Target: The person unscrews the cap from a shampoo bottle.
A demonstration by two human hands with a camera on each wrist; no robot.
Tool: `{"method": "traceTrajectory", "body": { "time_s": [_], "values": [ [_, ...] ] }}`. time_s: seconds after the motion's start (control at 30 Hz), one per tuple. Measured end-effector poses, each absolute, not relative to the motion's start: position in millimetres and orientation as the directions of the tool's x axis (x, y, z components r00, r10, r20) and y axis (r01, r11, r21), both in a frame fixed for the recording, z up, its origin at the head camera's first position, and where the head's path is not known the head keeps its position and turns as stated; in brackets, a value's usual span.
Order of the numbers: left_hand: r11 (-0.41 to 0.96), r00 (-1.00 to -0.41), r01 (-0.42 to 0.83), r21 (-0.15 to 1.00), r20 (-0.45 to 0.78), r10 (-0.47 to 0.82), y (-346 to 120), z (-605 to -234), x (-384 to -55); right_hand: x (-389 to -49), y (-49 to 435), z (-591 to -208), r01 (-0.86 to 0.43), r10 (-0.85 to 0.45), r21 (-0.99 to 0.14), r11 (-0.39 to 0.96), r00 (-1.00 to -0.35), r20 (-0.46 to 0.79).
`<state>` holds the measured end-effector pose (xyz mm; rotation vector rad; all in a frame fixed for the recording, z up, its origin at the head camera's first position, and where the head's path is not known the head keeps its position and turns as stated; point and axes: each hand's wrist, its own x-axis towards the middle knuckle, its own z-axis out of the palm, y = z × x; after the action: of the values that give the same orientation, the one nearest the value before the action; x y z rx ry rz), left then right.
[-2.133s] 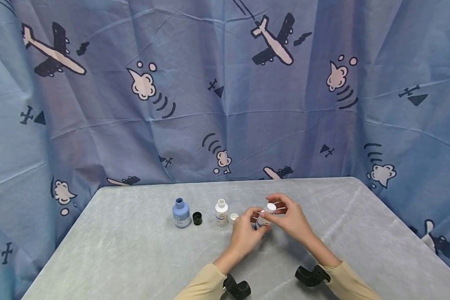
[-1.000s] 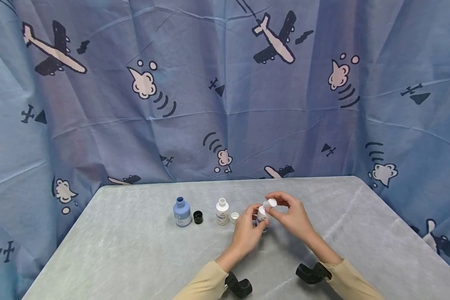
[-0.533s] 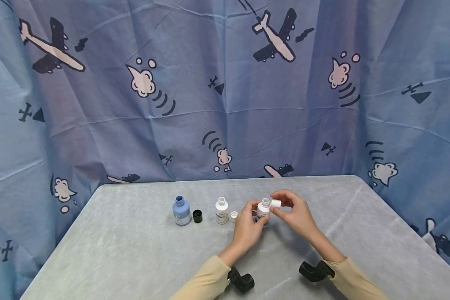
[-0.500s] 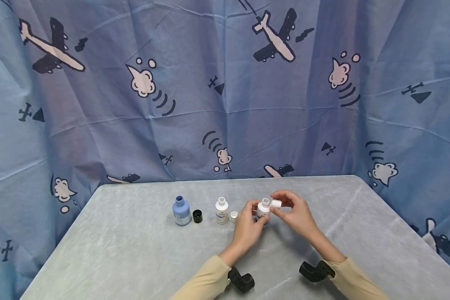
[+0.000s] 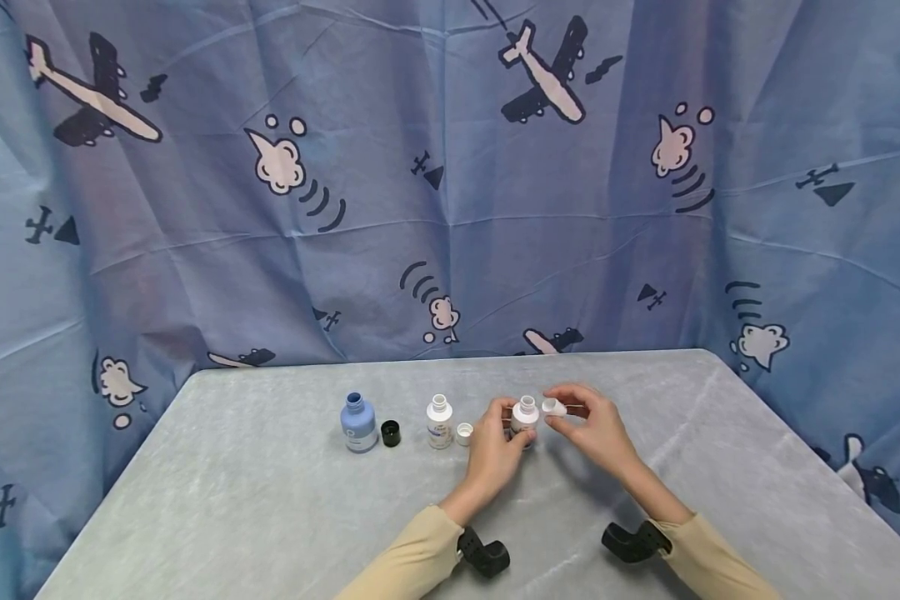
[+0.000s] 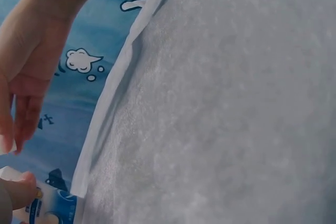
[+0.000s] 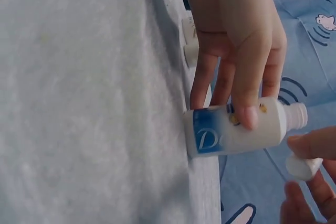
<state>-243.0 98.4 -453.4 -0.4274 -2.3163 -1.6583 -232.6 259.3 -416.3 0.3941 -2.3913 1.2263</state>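
Observation:
My left hand point(image 5: 492, 448) grips a small white bottle point(image 5: 525, 417) with a blue-printed label, its thumb across the front. The bottle stands upright with its neck bare, and in the right wrist view its base is right at the table surface. Just right of the neck, my right hand point(image 5: 598, 429) pinches a white screw cap point(image 5: 553, 407) between thumb and fingers. In the right wrist view that cap point(image 7: 302, 167) is apart from the threaded neck point(image 7: 297, 116). The left wrist view catches only part of the bottle point(image 6: 52, 203).
Left of the hands stand a second uncapped white bottle point(image 5: 439, 425) with a white cap point(image 5: 464, 433) beside it, then an uncapped blue bottle point(image 5: 358, 427) with a black cap point(image 5: 391, 433). A grey cloth covers the table point(image 5: 270, 500); a blue printed curtain point(image 5: 375, 183) hangs behind.
My right hand has lifted the cap off the bottle, moved it to the right and tipped it over so its opening shows. My left hand keeps holding the bottle, which now stands straighter.

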Motion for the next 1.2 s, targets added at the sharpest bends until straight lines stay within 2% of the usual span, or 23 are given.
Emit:
{"method": "traceTrajectory", "body": {
  "time_s": [0.27, 0.83, 1.2],
  "values": [
    [0.297, -0.921, 0.388, 0.872, 0.373, 0.108, 96, -456, -243, -234, 269, -425, -0.377, -0.081, -0.656, 0.654, -0.897, 0.435],
    [0.333, -0.929, 0.365, 0.869, 0.316, 0.194, 78, -452, -232, -244, 277, -439, -0.321, -0.174, -0.707, 0.63, -0.946, 0.274],
    [0.386, -0.891, 0.45, 0.805, 0.374, 0.259, 52, -446, -219, -245, 273, -441, -0.325, -0.228, -0.676, 0.662, -0.946, 0.231]
  ]
}}
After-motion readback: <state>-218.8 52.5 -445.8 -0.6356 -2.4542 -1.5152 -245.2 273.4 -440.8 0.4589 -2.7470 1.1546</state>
